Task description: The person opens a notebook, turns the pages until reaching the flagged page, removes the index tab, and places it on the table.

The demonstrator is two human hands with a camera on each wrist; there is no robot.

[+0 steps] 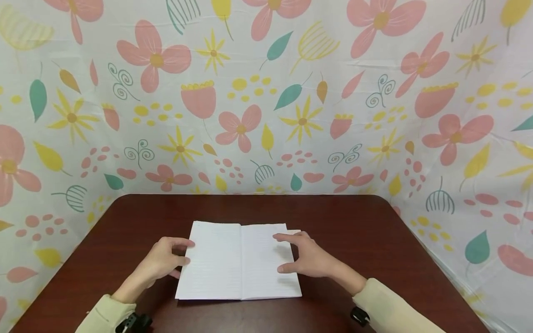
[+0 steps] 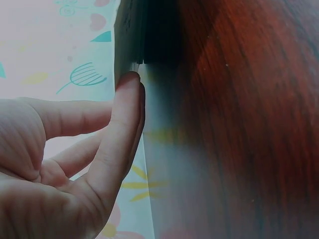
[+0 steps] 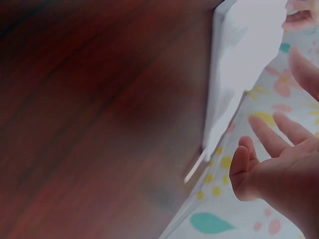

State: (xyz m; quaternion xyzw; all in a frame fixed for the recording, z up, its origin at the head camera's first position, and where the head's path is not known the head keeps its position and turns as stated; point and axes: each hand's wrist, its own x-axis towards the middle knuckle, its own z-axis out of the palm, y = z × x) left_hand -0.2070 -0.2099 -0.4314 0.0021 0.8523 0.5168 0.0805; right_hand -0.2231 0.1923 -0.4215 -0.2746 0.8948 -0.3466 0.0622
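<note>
- Dark wood worktop (image 1: pixel 366 231), pretty smooth and a bit shiny, so I'd guess anything papery slides on it if nudged.
- Notebook (image 1: pixel 216 263) lies open near the middle of it, between the hands. Probably light, floppy along the pages, a bit stiffer at the spine. Ruled paper like that creases easily, so I'd take the whole thing by both outer edges, or a single page by its outer corner.
- Left hand (image 1: pixel 162 259) lightly grips the left edge, thumb and fingers close together; some fingertips are hidden.
- Right hand (image 1: pixel 310 256) is spread, thumb well away from fingers, over the right edge, holding nothing.
- Thin white strip (image 3: pixel 195 166) pokes out past the notebook; can't tell if it's a page or cover.
</note>
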